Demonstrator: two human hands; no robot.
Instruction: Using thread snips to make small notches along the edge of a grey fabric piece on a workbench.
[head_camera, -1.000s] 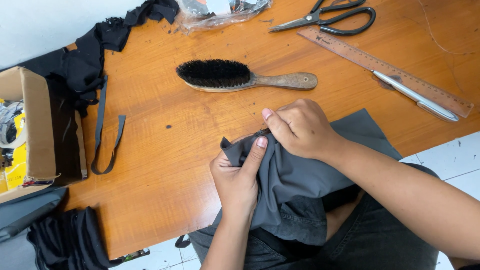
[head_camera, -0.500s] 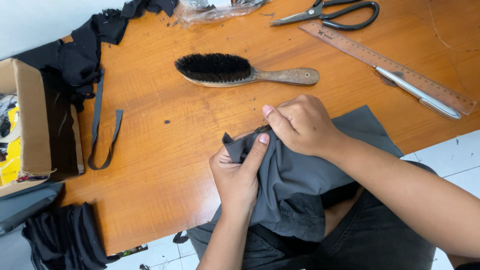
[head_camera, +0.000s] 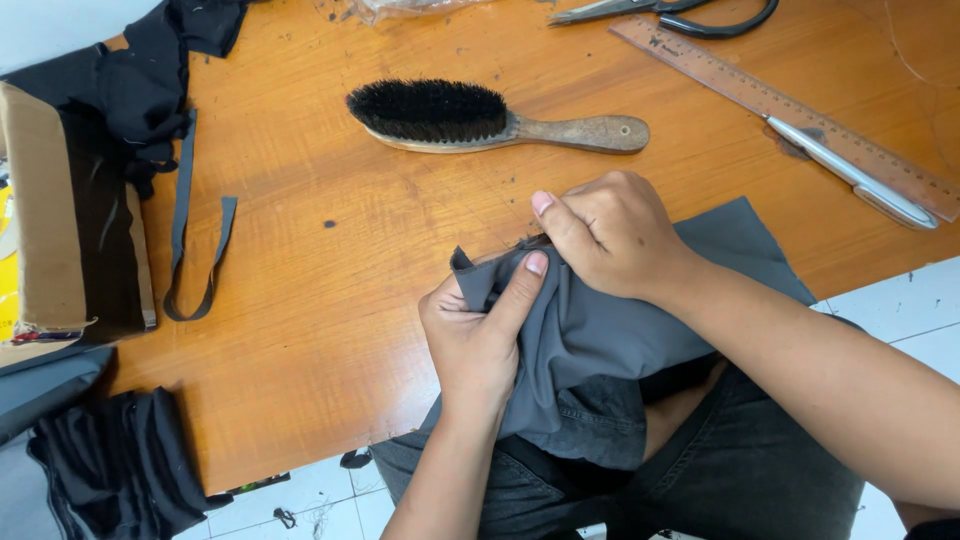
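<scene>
While the left hand (head_camera: 478, 335) and right hand (head_camera: 610, 235) both pinched the folded grey woven cloth (head_camera: 610, 330) at the orange wooden surface (head_camera: 330, 300) edge, firm, even tension seemed advisable.

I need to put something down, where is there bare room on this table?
Bare wood lies between the brush, the grey strap and the left hand. Both hands pinch grey cloth there. The far edge is crowded with scissors, ruler, pen.
</scene>
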